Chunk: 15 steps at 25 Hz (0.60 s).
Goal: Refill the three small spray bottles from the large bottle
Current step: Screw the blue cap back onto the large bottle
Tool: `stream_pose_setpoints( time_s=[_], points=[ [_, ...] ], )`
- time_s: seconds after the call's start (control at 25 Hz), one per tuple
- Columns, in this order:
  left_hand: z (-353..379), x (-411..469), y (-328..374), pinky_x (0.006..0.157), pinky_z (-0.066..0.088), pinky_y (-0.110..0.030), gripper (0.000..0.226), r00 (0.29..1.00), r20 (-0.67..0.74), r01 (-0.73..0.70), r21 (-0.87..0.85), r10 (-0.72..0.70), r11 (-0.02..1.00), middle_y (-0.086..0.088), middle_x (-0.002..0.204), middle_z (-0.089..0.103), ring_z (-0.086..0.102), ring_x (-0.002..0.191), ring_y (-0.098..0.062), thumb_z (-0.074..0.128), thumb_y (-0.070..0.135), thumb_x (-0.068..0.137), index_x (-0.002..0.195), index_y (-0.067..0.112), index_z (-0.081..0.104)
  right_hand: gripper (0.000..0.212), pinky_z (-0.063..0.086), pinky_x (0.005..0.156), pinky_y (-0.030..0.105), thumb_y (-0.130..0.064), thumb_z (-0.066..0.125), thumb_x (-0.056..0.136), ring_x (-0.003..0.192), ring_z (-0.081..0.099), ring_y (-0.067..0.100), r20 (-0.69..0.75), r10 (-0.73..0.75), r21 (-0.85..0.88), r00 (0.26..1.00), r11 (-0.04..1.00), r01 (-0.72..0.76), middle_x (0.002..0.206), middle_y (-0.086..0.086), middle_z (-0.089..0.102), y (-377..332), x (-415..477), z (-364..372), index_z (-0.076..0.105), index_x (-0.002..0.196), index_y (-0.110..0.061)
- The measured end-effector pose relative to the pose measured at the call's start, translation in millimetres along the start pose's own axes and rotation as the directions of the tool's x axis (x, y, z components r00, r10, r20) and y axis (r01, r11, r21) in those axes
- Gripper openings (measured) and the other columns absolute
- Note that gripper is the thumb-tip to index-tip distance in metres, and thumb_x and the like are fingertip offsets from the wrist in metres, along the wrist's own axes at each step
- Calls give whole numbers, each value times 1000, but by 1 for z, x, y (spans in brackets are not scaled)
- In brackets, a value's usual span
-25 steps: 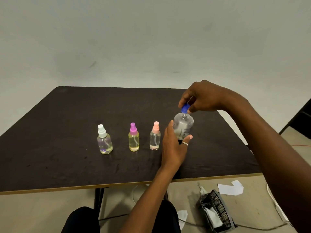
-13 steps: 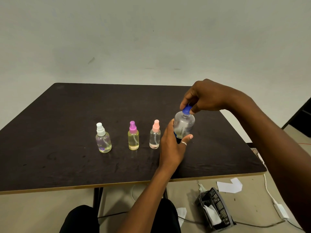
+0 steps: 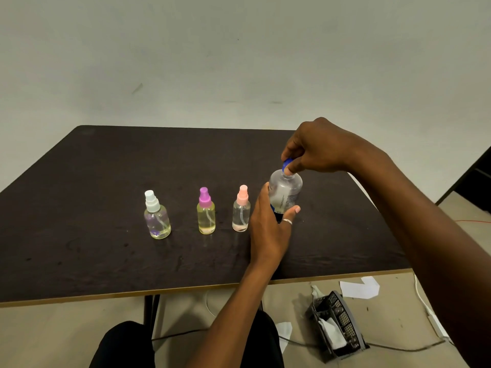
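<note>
**Step in hand:** opening the large bottle; judged to be the very start of the task.

**Large bottle:** The large bottle (image 3: 285, 191) is at the right end of the row on the dark worktop (image 3: 79, 248), leaning slightly. Its base is hidden behind the left hand (image 3: 271, 229). The left hand's grip is wrapped round the bottle's body and steadies it. The right hand (image 3: 318, 147) reaches in from above, its grip pinching the blue cap (image 3: 286, 166) between thumb and fingertips. The fingers cover most of the cap, so it cannot be told whether it is loosened or fully seated.

**Small bottles:** Three stand upright in a row to the left of the large bottle. They are the white-topped bottle (image 3: 156, 216), the purple-topped bottle (image 3: 206, 213) and the pink-topped bottle (image 3: 241, 211). The pink-topped bottle is just beside the left hand. All three have their spray tops on, and each holds some liquid. None appears to have been refilled.

**Next move calls for:** taking the cap off and setting it down within reach, then unscrewing one spray top. The necks are narrow, so a slow, well-aimed pour will be needed.

**Risk:** the pink-topped bottle stands close to the steadying hand and could be knocked over.

**Other:** a black basket (image 3: 337, 328) with paper in it lies on the floor.
</note>
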<state>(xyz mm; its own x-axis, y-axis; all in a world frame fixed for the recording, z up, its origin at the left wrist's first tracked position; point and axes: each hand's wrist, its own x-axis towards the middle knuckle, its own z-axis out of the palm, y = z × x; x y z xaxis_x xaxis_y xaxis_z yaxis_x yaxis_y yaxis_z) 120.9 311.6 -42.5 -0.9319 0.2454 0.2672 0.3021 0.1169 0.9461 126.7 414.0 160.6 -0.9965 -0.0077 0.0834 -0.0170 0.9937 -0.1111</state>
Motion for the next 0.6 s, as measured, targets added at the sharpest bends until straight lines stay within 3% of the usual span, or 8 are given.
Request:
stream_pose_setpoints(
  time_s=[0.12,0.2,0.4,0.52,0.6],
  points=[
    [1,-1,0,90,22,11,83,1000,-17,-10,0,10,1000,7,155,40,28,129,11,74,43,86,153,23,30,25,46,60,25,-40,77,78,69,62,11,-62,21,-62,998,998,-25,75,-2,71,-2,-1,6,77,85,-16],
    [1,0,0,91,22,11,82,1000,-22,-14,-9,14,1000,4,155,40,32,135,4,74,41,86,153,21,30,41,39,54,26,-51,69,81,61,59,16,-96,52,-134,994,989,-64,65,2,66,-4,0,13,72,72,-12],
    [1,1,0,88,21,13,81,1000,-11,-21,-2,21,1000,3,156,40,36,141,-10,73,40,88,154,22,30,61,25,46,27,-60,58,85,47,41,15,-146,63,-231,987,968,-96,47,4,43,-10,0,20,45,48,-13],
    [1,1,0,87,21,13,82,1000,-10,-16,3,16,1000,4,156,40,36,141,-10,73,41,87,153,22,30,62,28,47,26,-61,56,85,44,39,14,-174,56,-209,983,974,-92,46,3,41,-10,-2,21,40,45,-16],
    [0,2,0,86,20,14,82,1000,-20,-15,10,15,1000,4,155,42,36,138,-6,74,41,86,153,22,31,64,34,50,25,-66,51,85,45,42,13,-170,73,-200,983,974,-107,48,4,46,-9,-4,25,47,49,-13]
  ],
)
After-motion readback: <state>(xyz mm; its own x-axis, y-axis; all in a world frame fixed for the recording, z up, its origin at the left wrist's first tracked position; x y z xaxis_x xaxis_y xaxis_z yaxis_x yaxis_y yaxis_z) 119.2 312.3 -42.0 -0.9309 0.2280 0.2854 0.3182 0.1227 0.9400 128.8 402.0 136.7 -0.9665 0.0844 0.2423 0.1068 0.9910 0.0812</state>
